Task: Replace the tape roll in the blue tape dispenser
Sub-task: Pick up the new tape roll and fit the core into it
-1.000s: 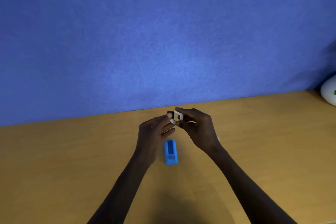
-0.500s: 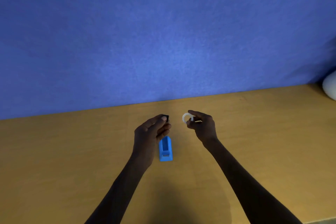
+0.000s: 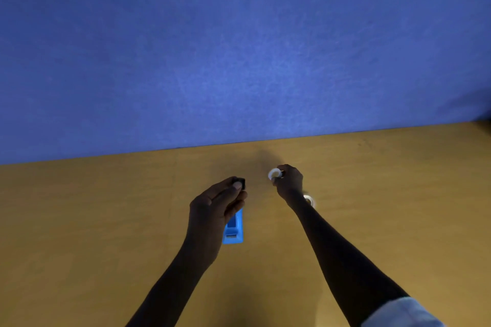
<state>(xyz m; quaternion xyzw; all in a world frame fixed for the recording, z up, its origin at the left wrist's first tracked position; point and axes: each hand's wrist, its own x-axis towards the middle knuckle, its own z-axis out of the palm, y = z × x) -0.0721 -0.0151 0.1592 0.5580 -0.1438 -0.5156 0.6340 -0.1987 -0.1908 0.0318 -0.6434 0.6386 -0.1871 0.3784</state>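
Left hand (image 3: 216, 203): a small black hub (image 3: 239, 183) is pinched between thumb and fingertips, held above the table (image 3: 106, 220). Grip is closed on it.

Right hand (image 3: 289, 179): a white ring (image 3: 274, 173) is grasped at the fingertips, its open centre seen from the camera side. It looks like a bare tape core, though that cannot be confirmed at this resolution. Grip is closed on it.

The two hands are held apart, hub and ring not touching.

Dispenser (image 3: 233, 228): blue, lying flat on the table, partly hidden under the left hand's fingers. Its long axis runs roughly toward and away from the camera. The slot in its top is seen dark; whether anything sits in it cannot be told.

A second roll (image 3: 309, 199), whitish, is seen on the table just beside the right wrist, partly covered by it.

Table is tan wood; a blue wall (image 3: 239, 48) is met at its far edge. A light rolled cuff (image 3: 398, 312) is seen on the right arm at the lower frame edge.
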